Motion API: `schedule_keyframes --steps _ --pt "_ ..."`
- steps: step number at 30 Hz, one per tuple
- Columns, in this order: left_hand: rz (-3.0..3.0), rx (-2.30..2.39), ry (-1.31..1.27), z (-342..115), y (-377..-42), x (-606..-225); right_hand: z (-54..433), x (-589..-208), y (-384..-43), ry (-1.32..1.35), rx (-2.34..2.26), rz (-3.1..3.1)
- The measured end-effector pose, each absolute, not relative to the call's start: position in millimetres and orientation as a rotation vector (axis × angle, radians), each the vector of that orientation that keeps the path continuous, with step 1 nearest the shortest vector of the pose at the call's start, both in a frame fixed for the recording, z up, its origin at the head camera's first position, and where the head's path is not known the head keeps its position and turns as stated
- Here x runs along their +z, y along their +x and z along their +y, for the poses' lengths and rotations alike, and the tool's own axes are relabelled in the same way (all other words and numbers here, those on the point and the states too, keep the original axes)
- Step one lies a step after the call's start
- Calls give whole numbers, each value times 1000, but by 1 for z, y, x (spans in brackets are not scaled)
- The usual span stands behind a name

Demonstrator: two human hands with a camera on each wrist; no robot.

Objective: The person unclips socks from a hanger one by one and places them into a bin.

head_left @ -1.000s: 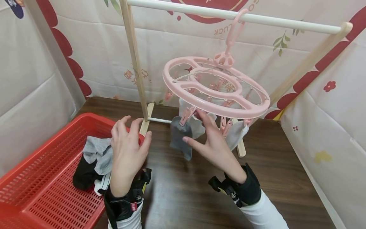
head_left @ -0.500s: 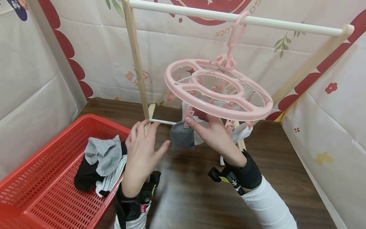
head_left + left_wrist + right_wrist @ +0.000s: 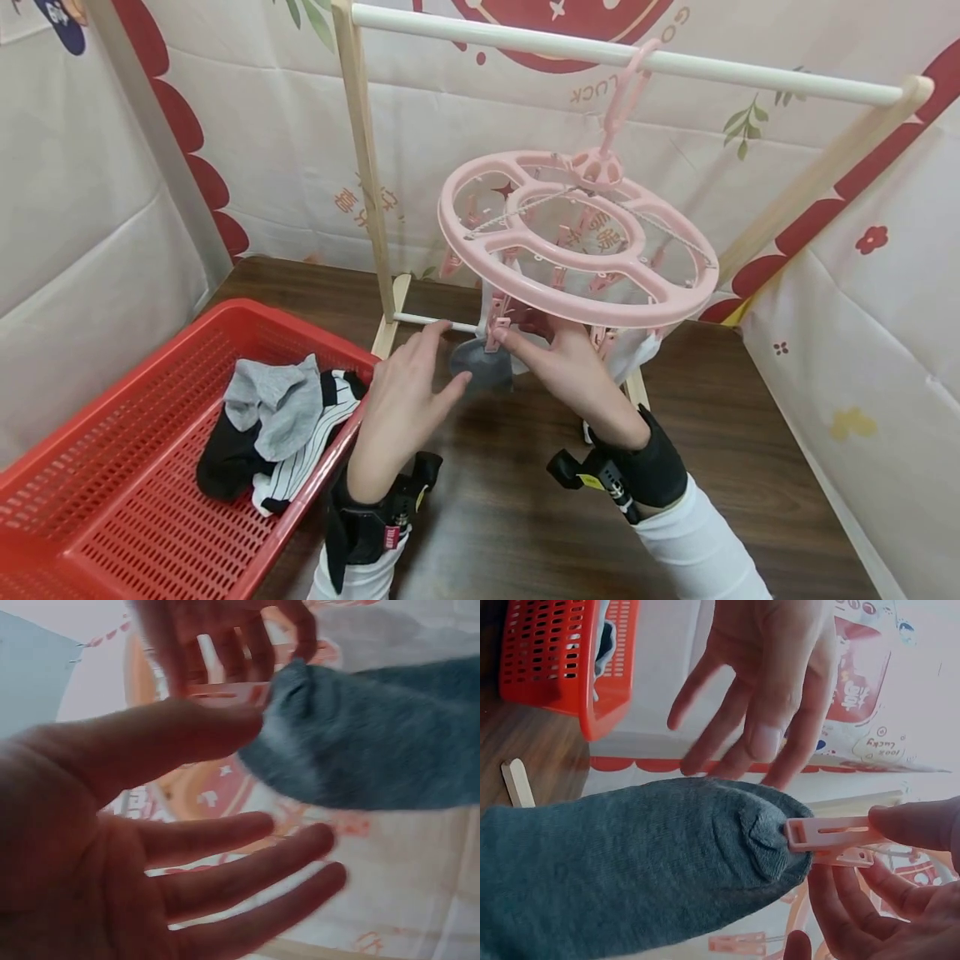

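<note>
A pink clothespin (image 3: 497, 335) hangs at the near-left rim of the round pink drying hanger (image 3: 542, 293). My right hand (image 3: 573, 367) pinches this clothespin, the thumb on one arm of it and fingers behind. The jaws of the clothespin bite the toe end of a dark grey sock (image 3: 652, 862), which dangles from it. Beside the sock, my left hand (image 3: 401, 404) is held with fingers extended and apart, holding nothing; in the right wrist view its fingertips (image 3: 765, 742) are close to the sock, contact unclear. White socks (image 3: 632, 357) hang farther along the rim.
The hanger hooks onto a white rod (image 3: 480, 33) on a wooden frame (image 3: 360, 150). At left, a red basket (image 3: 142, 525) holds a grey sock (image 3: 281, 408), a black one (image 3: 228, 462) and a striped one (image 3: 311, 458). Fabric walls surround the brown table (image 3: 525, 517).
My left hand has moved right, away from the basket and toward the grey sock. My right hand has gone from reaching with spread fingers to pinching the clothespin, and the sock's angle has changed.
</note>
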State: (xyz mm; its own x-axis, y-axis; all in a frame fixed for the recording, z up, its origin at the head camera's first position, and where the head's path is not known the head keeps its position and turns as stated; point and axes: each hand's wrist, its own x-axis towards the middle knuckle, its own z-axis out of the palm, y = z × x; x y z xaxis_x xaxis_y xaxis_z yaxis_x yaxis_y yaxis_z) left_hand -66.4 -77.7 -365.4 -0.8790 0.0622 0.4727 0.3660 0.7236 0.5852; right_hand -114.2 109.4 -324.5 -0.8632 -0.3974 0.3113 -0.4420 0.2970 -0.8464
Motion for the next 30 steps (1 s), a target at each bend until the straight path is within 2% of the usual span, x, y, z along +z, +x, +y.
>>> schedule_keyframes --steps 12,30 --pt "-2509 -1097 -344 -71 -88 -382 111 -337 -116 861 1946 -2332" --pt "-2503 -973 -279 -86 -90 -383 115 -353 -121 795 2077 -1963"
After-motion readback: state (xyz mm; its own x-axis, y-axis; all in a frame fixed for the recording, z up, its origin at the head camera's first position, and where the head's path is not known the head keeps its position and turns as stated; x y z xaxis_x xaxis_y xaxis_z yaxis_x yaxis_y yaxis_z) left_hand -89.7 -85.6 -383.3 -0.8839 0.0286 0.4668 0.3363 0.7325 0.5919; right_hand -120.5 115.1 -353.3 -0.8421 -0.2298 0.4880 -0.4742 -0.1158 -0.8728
